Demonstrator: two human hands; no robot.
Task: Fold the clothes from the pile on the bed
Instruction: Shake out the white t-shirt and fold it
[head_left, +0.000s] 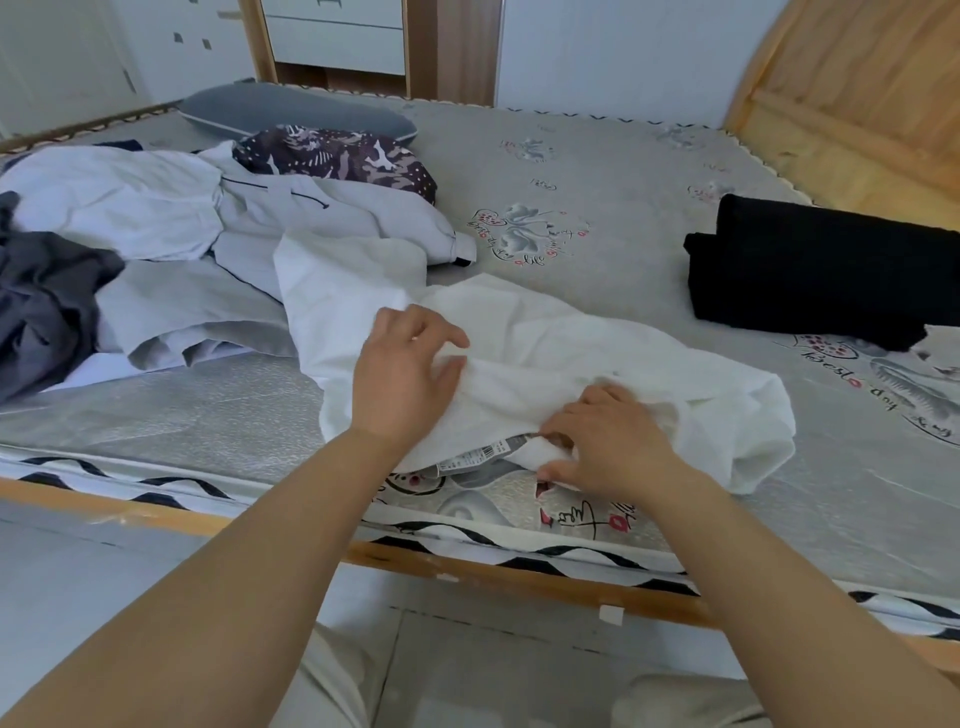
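We see the left hand (402, 374) pinching a white garment (545, 338) on the bed (623, 249); the right hand (602, 441) grips its hem.

White garment (545, 332) near the middle; grey mattress (623, 171) printed with silver flowers, red dots and dark script, its near edge in a black-and-white zigzag; folded black cloth (810, 270) at right; pale grey jacket (291, 218) with dark piping, dark grey cloth (41, 296) at left; purple-brown camouflage-patterned fabric (337, 156) and blue-grey pillow (291, 106) at far left
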